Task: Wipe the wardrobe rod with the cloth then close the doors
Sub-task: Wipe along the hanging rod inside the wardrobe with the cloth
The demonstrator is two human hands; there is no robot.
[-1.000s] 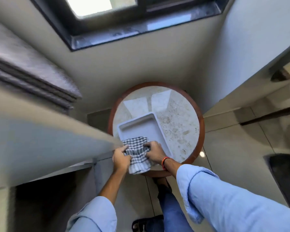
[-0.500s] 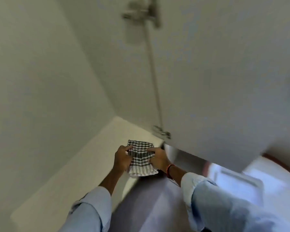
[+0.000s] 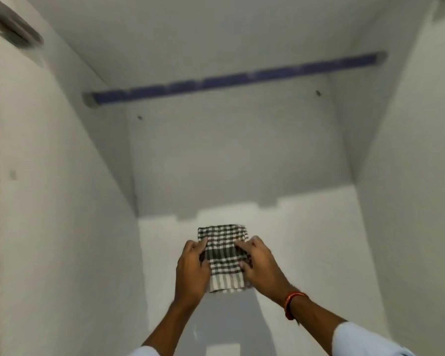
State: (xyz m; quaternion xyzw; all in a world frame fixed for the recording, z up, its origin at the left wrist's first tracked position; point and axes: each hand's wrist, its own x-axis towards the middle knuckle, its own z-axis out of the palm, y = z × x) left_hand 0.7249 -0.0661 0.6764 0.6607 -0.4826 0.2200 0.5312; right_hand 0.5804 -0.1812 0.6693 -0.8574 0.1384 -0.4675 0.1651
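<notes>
Both the left hand and right hand grip the folded black-and-white checked cloth, well below the far blue wardrobe rod; a loose fold may slip while reaching up.

Wardrobe interior bare: open space between cloth and rod overhead, side walls well apart, nothing hanging on rod.

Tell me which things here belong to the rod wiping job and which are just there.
For the job:
checked cloth, held in left hand and right hand
blue wardrobe rod, not yet touched

Just there:
red wrist thread
wardrobe floor
</notes>
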